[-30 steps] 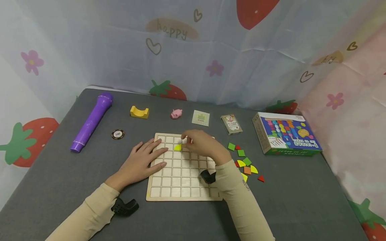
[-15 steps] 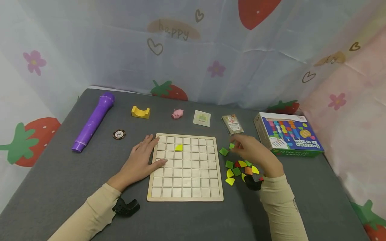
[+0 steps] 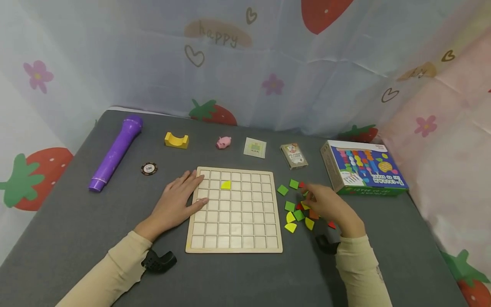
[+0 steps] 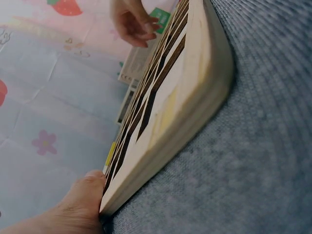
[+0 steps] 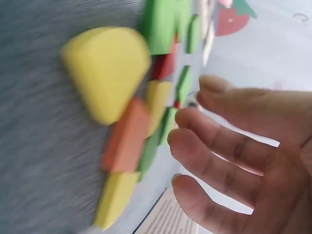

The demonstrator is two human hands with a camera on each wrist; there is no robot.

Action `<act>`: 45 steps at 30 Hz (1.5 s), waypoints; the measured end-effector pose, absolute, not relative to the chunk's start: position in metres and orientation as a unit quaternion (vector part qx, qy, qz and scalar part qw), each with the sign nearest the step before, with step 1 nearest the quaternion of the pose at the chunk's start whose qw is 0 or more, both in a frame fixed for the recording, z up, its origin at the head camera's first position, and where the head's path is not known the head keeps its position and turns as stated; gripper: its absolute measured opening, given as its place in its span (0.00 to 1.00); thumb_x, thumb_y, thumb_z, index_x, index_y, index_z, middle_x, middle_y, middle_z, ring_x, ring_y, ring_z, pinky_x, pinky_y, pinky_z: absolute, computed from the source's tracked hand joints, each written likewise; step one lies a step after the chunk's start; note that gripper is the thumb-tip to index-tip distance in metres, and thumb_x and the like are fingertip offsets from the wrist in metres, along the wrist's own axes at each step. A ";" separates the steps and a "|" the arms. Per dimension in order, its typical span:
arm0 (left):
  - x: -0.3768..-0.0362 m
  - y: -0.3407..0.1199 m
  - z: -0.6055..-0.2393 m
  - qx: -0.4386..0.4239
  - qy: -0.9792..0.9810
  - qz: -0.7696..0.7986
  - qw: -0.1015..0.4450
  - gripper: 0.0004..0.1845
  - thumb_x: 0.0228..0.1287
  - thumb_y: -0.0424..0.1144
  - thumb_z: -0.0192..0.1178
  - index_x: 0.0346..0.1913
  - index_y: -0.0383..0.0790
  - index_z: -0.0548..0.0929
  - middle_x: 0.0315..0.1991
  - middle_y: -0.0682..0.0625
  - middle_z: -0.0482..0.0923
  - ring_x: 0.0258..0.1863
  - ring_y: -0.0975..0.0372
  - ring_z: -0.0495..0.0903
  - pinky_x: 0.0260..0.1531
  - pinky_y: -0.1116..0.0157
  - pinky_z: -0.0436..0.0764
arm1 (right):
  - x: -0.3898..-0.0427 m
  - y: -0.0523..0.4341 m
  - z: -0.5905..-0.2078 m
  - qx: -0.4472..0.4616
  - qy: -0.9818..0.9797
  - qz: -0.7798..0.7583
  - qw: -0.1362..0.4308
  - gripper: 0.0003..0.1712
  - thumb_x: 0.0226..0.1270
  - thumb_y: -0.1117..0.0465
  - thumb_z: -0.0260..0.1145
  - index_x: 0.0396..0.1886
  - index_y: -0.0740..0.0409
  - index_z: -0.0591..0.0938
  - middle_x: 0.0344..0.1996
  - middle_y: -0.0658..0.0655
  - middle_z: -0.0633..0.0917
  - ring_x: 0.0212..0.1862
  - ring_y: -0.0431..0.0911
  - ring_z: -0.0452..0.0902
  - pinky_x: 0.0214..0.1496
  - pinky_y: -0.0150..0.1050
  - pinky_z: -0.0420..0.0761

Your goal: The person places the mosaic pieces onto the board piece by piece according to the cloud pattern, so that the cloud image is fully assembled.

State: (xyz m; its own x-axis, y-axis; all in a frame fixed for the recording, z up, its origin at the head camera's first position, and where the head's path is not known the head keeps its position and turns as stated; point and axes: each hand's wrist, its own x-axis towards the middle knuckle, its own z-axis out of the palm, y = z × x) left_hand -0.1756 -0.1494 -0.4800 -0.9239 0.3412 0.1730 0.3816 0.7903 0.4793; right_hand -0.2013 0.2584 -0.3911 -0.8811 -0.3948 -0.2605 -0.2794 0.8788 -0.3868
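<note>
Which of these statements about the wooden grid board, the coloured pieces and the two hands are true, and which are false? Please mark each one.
1. One yellow piece lies on the wooden grid board. True.
2. The left hand lifts the board off the table. False: it rests flat on the board's left edge, and the board lies on the grey table.
3. The right hand is over the loose coloured pieces to the right of the board. True.
4. The purple microphone lies right of the board. False: it lies at the far left.
5. The colourful box stands on the board. False: it sits on the table, far right.
</note>
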 end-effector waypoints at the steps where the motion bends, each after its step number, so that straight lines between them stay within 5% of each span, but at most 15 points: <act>1: -0.176 -0.149 -0.480 -0.192 -0.945 -0.261 0.037 0.39 0.67 0.59 0.54 0.74 0.43 0.58 0.75 0.42 0.52 0.74 0.47 0.49 0.66 0.43 0.52 | -0.199 0.260 -0.392 -0.174 0.955 -0.170 0.168 0.15 0.69 0.65 0.60 0.53 0.62 0.78 0.39 0.58 0.83 0.35 0.45 0.78 0.39 0.44 0.80; 6: -0.175 -0.151 -0.480 -0.192 -0.945 -0.262 0.041 0.39 0.67 0.58 0.54 0.75 0.44 0.57 0.74 0.41 0.53 0.74 0.47 0.49 0.66 0.43 0.52 | -0.187 0.267 -0.395 -0.169 0.960 -0.161 0.157 0.12 0.66 0.66 0.63 0.48 0.64 0.80 0.41 0.59 0.83 0.42 0.51 0.79 0.45 0.50 0.80; 13: -0.175 -0.150 -0.479 -0.190 -0.944 -0.265 0.039 0.40 0.67 0.59 0.54 0.75 0.44 0.58 0.74 0.42 0.53 0.74 0.47 0.50 0.66 0.43 0.52 | -0.173 0.277 -0.396 -0.178 0.963 -0.143 0.141 0.08 0.61 0.67 0.68 0.40 0.63 0.81 0.37 0.57 0.81 0.39 0.49 0.76 0.45 0.50 0.80; 33: -0.178 -0.148 -0.480 -0.183 -0.945 -0.270 0.040 0.42 0.66 0.60 0.55 0.74 0.40 0.58 0.74 0.42 0.54 0.74 0.47 0.51 0.66 0.43 0.53 | -0.174 0.274 -0.396 -0.207 0.957 -0.182 0.091 0.11 0.62 0.66 0.67 0.44 0.62 0.80 0.38 0.56 0.78 0.38 0.47 0.76 0.39 0.42 0.79; 45: -0.177 -0.148 -0.480 -0.190 -0.946 -0.262 0.037 0.40 0.67 0.60 0.54 0.73 0.40 0.60 0.74 0.41 0.53 0.74 0.47 0.50 0.66 0.43 0.53 | -0.191 0.230 -0.384 -0.252 0.946 -0.192 0.066 0.14 0.65 0.63 0.66 0.50 0.59 0.80 0.42 0.54 0.77 0.43 0.47 0.76 0.45 0.44 0.80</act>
State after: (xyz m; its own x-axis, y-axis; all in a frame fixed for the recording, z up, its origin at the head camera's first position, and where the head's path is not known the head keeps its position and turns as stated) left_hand -0.1767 -0.1481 -0.4797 -0.9249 0.3409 0.1687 0.3791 0.7907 0.4808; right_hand -0.1908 0.2299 -0.3835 -0.8643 -0.5021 -0.0283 -0.4514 0.7994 -0.3965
